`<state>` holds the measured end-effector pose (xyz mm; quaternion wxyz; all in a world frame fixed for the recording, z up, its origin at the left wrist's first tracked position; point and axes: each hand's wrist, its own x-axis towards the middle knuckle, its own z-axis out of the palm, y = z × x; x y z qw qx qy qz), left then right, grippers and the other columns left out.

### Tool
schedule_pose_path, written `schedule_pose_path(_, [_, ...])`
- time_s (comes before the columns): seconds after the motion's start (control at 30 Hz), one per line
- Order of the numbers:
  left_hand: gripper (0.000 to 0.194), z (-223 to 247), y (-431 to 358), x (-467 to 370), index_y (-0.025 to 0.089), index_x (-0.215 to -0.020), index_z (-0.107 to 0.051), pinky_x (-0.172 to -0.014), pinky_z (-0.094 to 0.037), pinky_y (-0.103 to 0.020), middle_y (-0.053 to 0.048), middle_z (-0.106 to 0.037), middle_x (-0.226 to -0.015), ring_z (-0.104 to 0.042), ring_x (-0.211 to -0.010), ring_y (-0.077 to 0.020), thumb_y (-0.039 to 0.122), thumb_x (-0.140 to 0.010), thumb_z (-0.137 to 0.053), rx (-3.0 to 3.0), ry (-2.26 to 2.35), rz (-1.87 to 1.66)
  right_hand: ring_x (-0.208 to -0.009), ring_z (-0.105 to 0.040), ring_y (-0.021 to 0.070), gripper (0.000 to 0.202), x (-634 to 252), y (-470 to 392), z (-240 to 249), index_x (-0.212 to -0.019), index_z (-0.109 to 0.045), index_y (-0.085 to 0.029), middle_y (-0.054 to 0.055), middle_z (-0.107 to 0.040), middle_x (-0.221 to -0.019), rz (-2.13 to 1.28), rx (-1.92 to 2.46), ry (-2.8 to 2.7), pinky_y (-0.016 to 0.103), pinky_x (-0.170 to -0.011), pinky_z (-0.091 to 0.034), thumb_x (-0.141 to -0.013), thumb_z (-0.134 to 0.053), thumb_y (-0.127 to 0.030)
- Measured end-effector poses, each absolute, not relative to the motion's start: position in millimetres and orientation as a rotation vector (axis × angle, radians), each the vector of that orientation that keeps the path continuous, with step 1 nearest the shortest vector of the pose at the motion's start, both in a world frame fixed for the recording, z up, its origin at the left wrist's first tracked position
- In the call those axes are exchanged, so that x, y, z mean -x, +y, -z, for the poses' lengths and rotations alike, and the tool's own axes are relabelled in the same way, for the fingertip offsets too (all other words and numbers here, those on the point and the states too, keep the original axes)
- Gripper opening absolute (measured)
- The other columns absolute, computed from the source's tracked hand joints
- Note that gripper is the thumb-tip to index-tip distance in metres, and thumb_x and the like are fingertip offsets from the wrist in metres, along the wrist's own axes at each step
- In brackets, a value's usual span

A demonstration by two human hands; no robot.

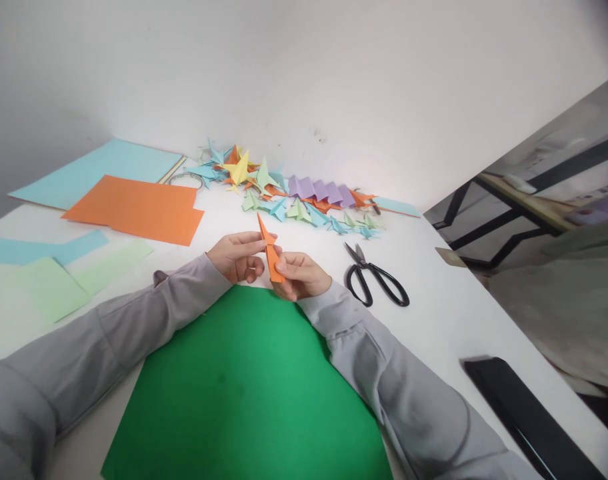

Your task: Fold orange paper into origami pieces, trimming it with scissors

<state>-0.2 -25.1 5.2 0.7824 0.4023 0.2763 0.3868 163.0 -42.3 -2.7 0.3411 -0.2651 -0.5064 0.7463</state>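
A small folded piece of orange paper (273, 257), narrow and pointed at its upper end, is held up between my two hands. My left hand (240, 256) pinches it near the middle from the left, thumb and forefinger on its edge. The lower end is gripped by my right hand (302, 275), with the thumb lying on its face. Both hands are just above the far edge of a large green sheet (254, 387). Black-handled scissors (377, 275) lie partly open to the right of my right hand.
Folded paper pieces (239, 170) in several colours lie along the wall, with a purple pleated strip (321, 191) among them. At left are orange sheets (139, 210), a blue sheet (109, 170) and light green pieces (57, 290). A black flat object (529, 413) rests near the right edge.
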Motion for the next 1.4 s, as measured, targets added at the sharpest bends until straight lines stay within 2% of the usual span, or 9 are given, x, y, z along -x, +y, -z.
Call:
schedule_pose_path(0.13, [0.025,-2,-25,0,0.016,-0.091,-0.065,-0.034,-0.040,-0.017,-0.005,-0.068,-0.084,-0.055,-0.045,-0.0069,0.020,-0.066,-0.069,-0.819,0.565,-0.889,-0.028,-0.040,0.0083,0.030,-159,-45,-1,-0.063,-0.049,-0.017,-0.005,-0.049,-0.037,-2.076,0.680,-1.213,0.021,-0.031,-0.028,-0.072,-0.056,-0.045])
schedule_pose_path(0.27, [0.022,-4,-23,1,0.016,-0.086,-0.065,-0.037,-0.043,-0.017,-0.005,-0.068,-0.085,-0.058,-0.052,-0.0092,0.015,-0.065,-0.070,-0.751,0.571,-0.941,-0.033,-0.047,0.0113,0.038,-159,-43,0,-0.062,-0.048,-0.017,0.000,-0.054,-0.043,-2.180,0.699,-1.130,0.023,-0.037,-0.033,-0.083,-0.035,-0.046])
schedule_pose_path(0.43, [0.021,-6,-24,2,0.014,-0.085,-0.065,-0.037,-0.044,-0.017,-0.007,-0.068,-0.085,-0.059,-0.051,-0.0094,0.013,-0.064,-0.069,-0.741,0.597,-0.976,-0.029,-0.043,0.0095,0.029,-156,-43,5,-0.059,-0.049,-0.016,-0.002,-0.051,-0.039,-2.051,0.709,-1.059,0.021,-0.033,-0.031,-0.075,-0.052,-0.040])
schedule_pose_path(0.73, [0.020,-5,-22,3,0.011,-0.080,-0.067,-0.039,-0.048,-0.018,-0.008,-0.069,-0.077,-0.061,-0.054,-0.0106,0.013,-0.060,-0.072,-0.759,0.711,-1.067,-0.019,-0.033,0.0059,0.043,-151,-43,11,-0.052,-0.047,-0.016,-0.006,-0.046,-0.030,-1.987,0.835,-1.065,0.016,-0.020,-0.022,-0.061,-0.068,-0.053])
schedule_pose_path(0.87, [0.021,-5,-21,3,0.011,-0.081,-0.067,-0.040,-0.048,-0.019,-0.007,-0.069,-0.078,-0.061,-0.054,-0.0105,0.015,-0.061,-0.072,-0.750,0.752,-1.062,-0.024,-0.044,0.0081,0.042,-150,-42,15,-0.059,-0.053,-0.015,-0.002,-0.055,-0.036,-1.992,0.884,-1.044,0.016,-0.023,-0.031,-0.064,-0.064,-0.055])
schedule_pose_path(1.0, [0.025,-5,-20,4,0.011,-0.081,-0.067,-0.041,-0.048,-0.019,-0.005,-0.068,-0.071,-0.060,-0.053,-0.0109,0.020,-0.059,-0.075,-0.820,0.771,-1.040,-0.039,-0.058,0.0113,0.044,-149,-41,14,-0.071,-0.058,-0.012,0.003,-0.063,-0.050,-2.049,0.837,-1.004,0.019,-0.036,-0.045,-0.071,-0.058,-0.056])
schedule_pose_path(1.17, [0.030,-4,-20,4,0.010,-0.076,-0.067,-0.039,-0.046,-0.019,-0.002,-0.064,-0.057,-0.058,-0.050,-0.0113,0.025,-0.053,-0.079,-0.914,0.791,-1.017,-0.046,-0.060,0.0113,0.048,-147,-41,13,-0.074,-0.059,-0.012,0.002,-0.064,-0.056,-2.072,0.786,-1.009,0.020,-0.043,-0.048,-0.061,-0.066,-0.058])
schedule_pose_path(1.27, [0.031,-3,-21,3,0.010,-0.072,-0.066,-0.039,-0.046,-0.020,-0.001,-0.063,-0.054,-0.056,-0.046,-0.0100,0.026,-0.050,-0.080,-0.952,0.815,-1.049,-0.053,-0.061,0.0116,0.046,-145,-43,14,-0.078,-0.055,-0.015,0.001,-0.063,-0.063,-1.857,0.856,-1.100,0.023,-0.049,-0.051,-0.060,-0.068,-0.056])
schedule_pose_path(1.4, [0.032,0,-21,1,0.010,-0.062,-0.060,-0.035,-0.041,-0.018,0.001,-0.058,-0.046,-0.050,-0.037,-0.0076,0.030,-0.048,-0.080,-1.083,0.885,-1.039,-0.043,-0.051,0.0078,0.035,-147,-48,17,-0.083,-0.052,-0.018,-0.004,-0.057,-0.059,-1.399,1.054,-1.443,0.021,-0.040,-0.043,-0.069,-0.065,-0.047])
